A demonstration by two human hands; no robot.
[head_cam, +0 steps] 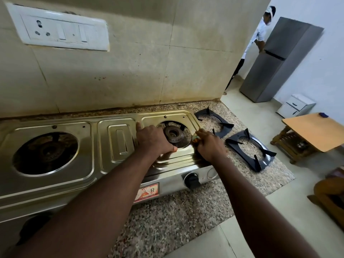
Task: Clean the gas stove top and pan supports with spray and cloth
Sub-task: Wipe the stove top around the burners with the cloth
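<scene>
Left hand (154, 140) presses flat, fingers straight, on the stove top (55, 183) beside the sunken right burner (172, 134); right hand (210, 146), fingers curled, pinches a small green-orange scrap (195, 138) at its edge, pan supports (238, 152) on the surface (167, 220) alongside.

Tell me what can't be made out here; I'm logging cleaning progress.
Head view:
- Orange-green item: mostly covered by the right hand gripping it.
- Stove's left knob: largely behind the left forearm.
- Front label: print blurred, partly behind that forearm.
- Spray: none in view.
</scene>
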